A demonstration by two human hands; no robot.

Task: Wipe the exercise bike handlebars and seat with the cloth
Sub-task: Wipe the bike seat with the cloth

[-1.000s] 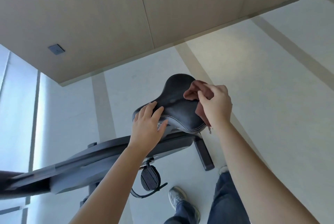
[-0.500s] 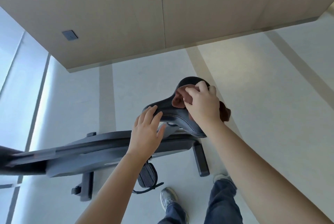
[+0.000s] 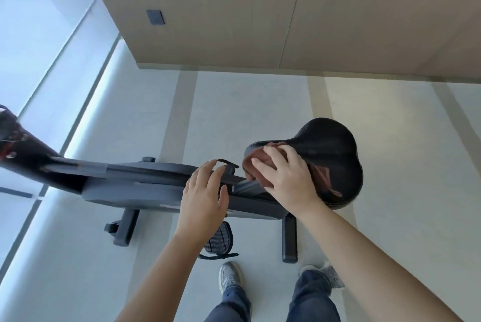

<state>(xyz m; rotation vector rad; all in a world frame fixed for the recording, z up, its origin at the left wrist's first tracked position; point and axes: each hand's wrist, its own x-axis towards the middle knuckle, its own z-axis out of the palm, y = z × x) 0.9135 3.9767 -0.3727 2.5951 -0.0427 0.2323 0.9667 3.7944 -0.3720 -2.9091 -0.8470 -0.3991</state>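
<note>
A black padded seat point(image 3: 329, 147) tops the dark grey exercise bike point(image 3: 135, 181). A reddish-brown cloth point(image 3: 260, 163) lies over the seat's narrow front end, with one corner trailing across the pad. My right hand point(image 3: 286, 178) presses the cloth onto the seat nose with its fingers spread over it. My left hand point(image 3: 204, 194) hovers just left of the seat above the bike frame, fingers straight and holding nothing. The handlebar post point(image 3: 15, 137) shows only at the far left edge; the handlebars themselves are out of view.
A beige wood-panel wall point(image 3: 234, 9) with a small dark socket point(image 3: 155, 17) stands behind the bike. Bright window panels run along the left. The pedal point(image 3: 220, 241) and two floor stabiliser bars sit below the frame. My feet point(image 3: 230, 277) stand on the pale floor close to the bike.
My right hand has slid the cloth from the wide back of the seat to its narrow front. My left hand has come off the seat nose. The view has swung left.
</note>
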